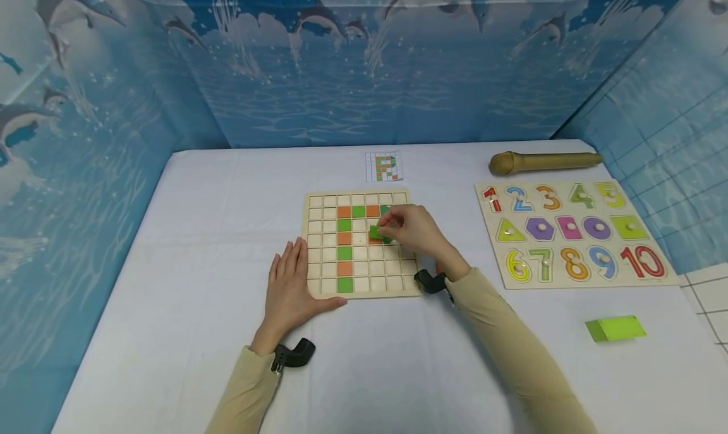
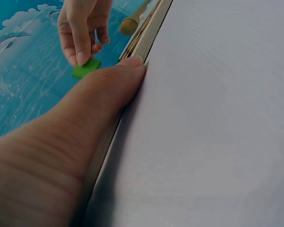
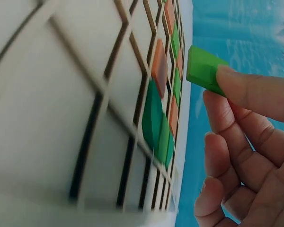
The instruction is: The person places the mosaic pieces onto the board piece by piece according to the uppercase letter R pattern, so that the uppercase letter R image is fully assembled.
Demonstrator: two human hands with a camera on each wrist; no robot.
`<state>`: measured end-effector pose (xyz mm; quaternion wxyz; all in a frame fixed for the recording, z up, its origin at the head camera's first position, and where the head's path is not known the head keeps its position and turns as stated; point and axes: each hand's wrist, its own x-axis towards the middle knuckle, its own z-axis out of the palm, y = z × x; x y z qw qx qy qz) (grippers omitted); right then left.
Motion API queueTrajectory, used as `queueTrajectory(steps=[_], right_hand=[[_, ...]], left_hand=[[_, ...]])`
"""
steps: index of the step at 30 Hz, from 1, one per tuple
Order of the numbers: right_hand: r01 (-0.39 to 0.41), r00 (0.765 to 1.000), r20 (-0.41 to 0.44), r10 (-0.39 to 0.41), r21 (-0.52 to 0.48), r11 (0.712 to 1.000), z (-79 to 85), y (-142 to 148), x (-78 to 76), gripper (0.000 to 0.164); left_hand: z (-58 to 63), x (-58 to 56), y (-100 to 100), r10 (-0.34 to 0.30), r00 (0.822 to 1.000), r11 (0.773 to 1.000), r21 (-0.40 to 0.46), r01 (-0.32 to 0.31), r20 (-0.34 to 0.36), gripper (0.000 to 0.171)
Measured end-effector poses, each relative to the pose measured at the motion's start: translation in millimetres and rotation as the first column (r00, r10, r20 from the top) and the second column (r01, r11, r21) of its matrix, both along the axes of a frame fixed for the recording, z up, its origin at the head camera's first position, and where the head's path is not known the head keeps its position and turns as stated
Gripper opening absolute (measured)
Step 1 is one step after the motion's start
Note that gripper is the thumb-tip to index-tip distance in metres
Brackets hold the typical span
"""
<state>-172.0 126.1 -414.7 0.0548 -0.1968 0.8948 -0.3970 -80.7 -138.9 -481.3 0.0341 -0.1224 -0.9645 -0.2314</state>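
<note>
A wooden grid board point(image 1: 378, 268) lies on the white table with its square cells facing up. Orange tiles point(image 1: 344, 239) alternate with green tiles point(image 1: 344, 253) down one column, and more run along an upper row. Thumb and index finger of my right hand point(image 1: 418, 233) pinch a green square tile point(image 3: 203, 68) above the board's right half. Darker green curved-edge pieces point(image 3: 152, 118) sit in cells close by, partly hidden in the head view. My left hand point(image 1: 291, 295) rests at the board's near left corner, fingers straight along its left side and thumb point(image 2: 118, 78) against the front edge.
Behind the board lies a small card point(image 1: 384, 167) printed with a coloured grid pattern. To the right are a number-and-shape puzzle board point(image 1: 495, 235), a brown microphone-shaped object point(image 1: 546, 162) and a lime green block point(image 1: 617, 328). Ocean-print cloth point(image 1: 364, 99) hangs around the table.
</note>
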Motion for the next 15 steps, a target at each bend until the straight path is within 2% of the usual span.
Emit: queueTrajectory(steps=[9,15], right_hand=[[-0.025,0.999,0.049,0.021,0.076,0.997,-4.6,-26,-9.6,0.007],[-0.042,0.998,0.041,0.037,0.134,0.99,-6.8,-36,-13.2,0.005]], left_hand=[[1.1,0.6,0,-0.001,1.0,1.0,0.0,0.001,-0.007,0.129],[0.9,0.4,0,-0.001,1.0,1.0,0.003,0.001,-0.011,0.128]])
